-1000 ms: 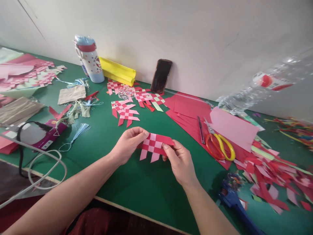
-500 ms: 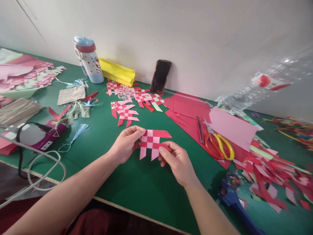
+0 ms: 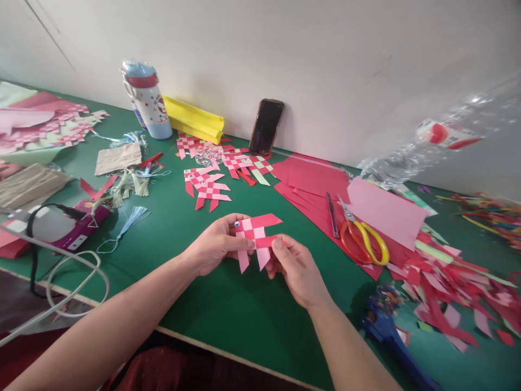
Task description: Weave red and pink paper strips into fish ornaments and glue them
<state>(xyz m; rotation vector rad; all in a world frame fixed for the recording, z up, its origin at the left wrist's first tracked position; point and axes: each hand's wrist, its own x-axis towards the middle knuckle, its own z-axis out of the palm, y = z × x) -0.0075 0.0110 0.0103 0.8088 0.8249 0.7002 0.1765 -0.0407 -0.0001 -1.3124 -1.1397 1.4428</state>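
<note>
Between my hands, above the green table, is a woven paper fish (image 3: 253, 230) in red and pink checks, with a small googly eye (image 3: 237, 224) at its upper left corner. My left hand (image 3: 217, 245) grips its left side, thumb across the front. With thumb and fingers, my right hand (image 3: 293, 264) pinches the red strip at its right end. Two pink strips hang down from it, and another red strip sticks out at the top right. Beyond my hands lie similar woven fish (image 3: 211, 193) on the table.
Scissors (image 3: 364, 236) and a dark pen-like tool (image 3: 332, 216) rest on red paper (image 3: 299, 198) at right, near paper scraps (image 3: 451, 293) and a blue glue gun (image 3: 388, 331). A phone (image 3: 266, 126) leans on the wall. Left are a bottle (image 3: 150, 103), tassels (image 3: 128, 225) and a cable (image 3: 108, 282).
My left thumb has slid from the fish's top left corner down to its lower left, uncovering the googly eye. The fish has tilted slightly; my right hand keeps its pinch.
</note>
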